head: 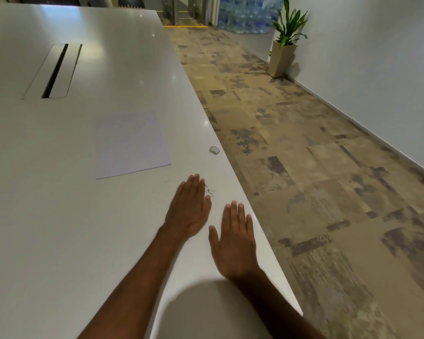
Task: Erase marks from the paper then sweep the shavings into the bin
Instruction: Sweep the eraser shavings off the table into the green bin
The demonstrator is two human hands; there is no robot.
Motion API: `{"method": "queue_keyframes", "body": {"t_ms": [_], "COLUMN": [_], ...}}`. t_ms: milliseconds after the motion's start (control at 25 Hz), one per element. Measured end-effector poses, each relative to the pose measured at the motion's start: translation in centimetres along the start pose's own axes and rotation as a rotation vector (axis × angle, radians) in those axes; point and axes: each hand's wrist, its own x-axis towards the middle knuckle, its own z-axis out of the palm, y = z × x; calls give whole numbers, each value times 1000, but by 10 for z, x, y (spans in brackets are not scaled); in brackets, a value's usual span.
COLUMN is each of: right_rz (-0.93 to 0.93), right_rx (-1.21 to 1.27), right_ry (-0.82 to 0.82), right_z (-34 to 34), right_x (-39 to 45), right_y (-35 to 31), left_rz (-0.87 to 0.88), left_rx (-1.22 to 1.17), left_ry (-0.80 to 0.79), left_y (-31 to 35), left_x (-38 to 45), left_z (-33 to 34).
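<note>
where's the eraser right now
The eraser lies near the table's right edge, right of the paper, beyond both hands.

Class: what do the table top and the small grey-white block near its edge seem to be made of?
Table top: probably glossy white laminate or stone-like composite; it mirrors ceiling lights. Block: looks like a matte rubber or vinyl eraser, rounded and smudged grey.

Bright, even indoor light. Soft glare patches on the glossy table [59, 216] well beyond the hands, w/ small pinpoint reflections. Round dark shadow on the tabletop between the forearms, nearer than both hands; faint shadows under the palms. Wide-angle distortion: table edge and floor [316, 167] lines bow toward the frame edges. Floor right of the hands is smeared by motion blur; far background soft.
</note>
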Motion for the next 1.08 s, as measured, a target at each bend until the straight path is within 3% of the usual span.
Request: {"method": "queue_keyframes", "body": {"t_ms": [120, 200, 240, 280, 400, 480, 600, 800, 960, 1080], "right_rz": [-65, -93, -82, -62, -59, -108, -180, -107, -56, -109], "right_rx": [-35, 40, 123, 179, 80, 18, -8, 14, 52, 48], "right_ry": [-68, -60, -44, -41, 69, 54, 58, 78, 202, 115], "right_z": [-10, -23, -28, -29, -18, -6, 7, -11, -15, 3], "right_x": [59, 70, 63, 49, -34, -61, -21, 49, 1, -12], "right_y": [-11, -8, -3, 1, 7, 3, 0, -1, 20, 16], "left_rz": [-81, -170, -197, -203, -187, -184, -193, -163, -179, -215], "left_rx": [-465, -865, -952, -870, -63, 122, 164, 222, 191, 119], "left_ry": [-108, -60, -10, 41, 124, 121, 71, 99, 116, 122], "left_y": [26, 31, 28, 20, -5, -7, -5, -5, -3, -2], "left_x": [8, 9, 8, 8, 4, 1, 7, 4, 8, 10], "left_z": [5, 6, 5, 3, 5, 9, 14, 12, 12, 12]}}
